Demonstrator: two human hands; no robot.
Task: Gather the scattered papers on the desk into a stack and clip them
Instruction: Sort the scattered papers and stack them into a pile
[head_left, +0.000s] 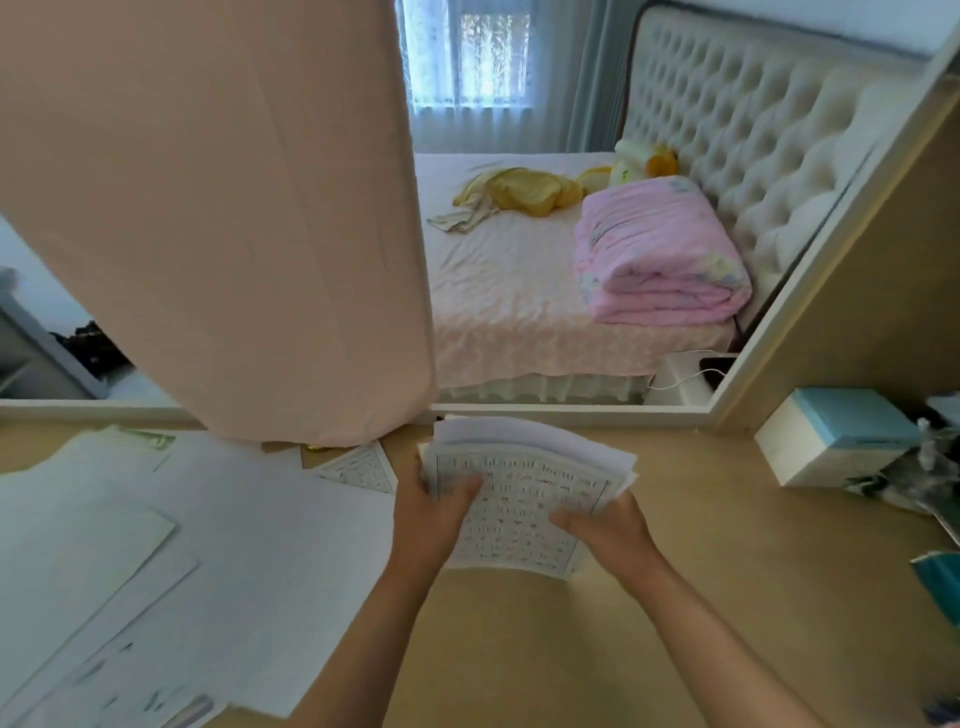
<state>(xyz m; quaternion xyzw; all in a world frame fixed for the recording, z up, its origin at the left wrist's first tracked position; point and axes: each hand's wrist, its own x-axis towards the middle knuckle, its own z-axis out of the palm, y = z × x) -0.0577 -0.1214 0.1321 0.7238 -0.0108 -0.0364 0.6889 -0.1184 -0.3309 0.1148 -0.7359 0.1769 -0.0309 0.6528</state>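
A stack of white printed paper sheets (519, 509) is held lower centre of the frame, above the pale wooden desk (675, 571). The left hand (431, 512) and the right hand (608, 530) grip its side edges, thumbs on top. Loose white sheets (208, 519) lie lower left. At the right edge sits a white-and-teal box (831, 436), contents hidden.

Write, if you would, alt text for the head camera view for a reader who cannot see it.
A person's left hand and right hand hold a stack of printed papers over a light wooden desk, thumbs on the top sheet. More loose sheets lie on the desk to the left. A pink cloth hangs beyond, beside a bed.
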